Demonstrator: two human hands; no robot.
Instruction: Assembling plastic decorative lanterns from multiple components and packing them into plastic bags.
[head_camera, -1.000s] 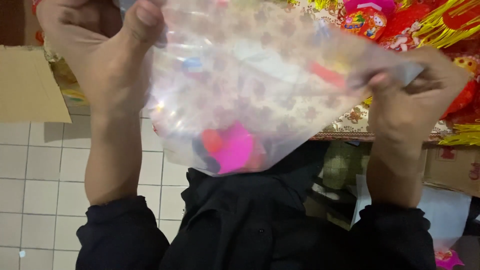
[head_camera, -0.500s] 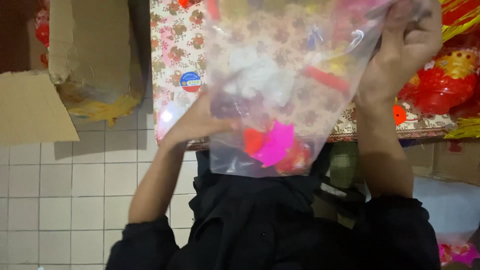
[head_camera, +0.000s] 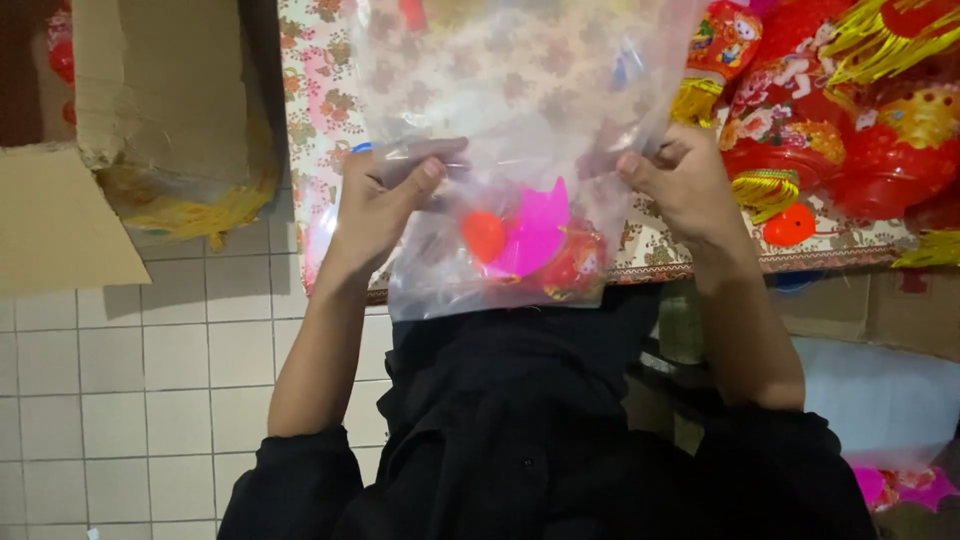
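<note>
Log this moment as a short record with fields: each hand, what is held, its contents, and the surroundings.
left hand: left hand pinches the left side of the clear plastic bag, thumb on the front
right hand: right hand pinches the bag's right side
bag contents: pink toy and orange-red pieces at the bottom
behind bag: table with floral cloth
right side: red and gold lanterns on the table
left side: cardboard box above the white tiled floor
</note>
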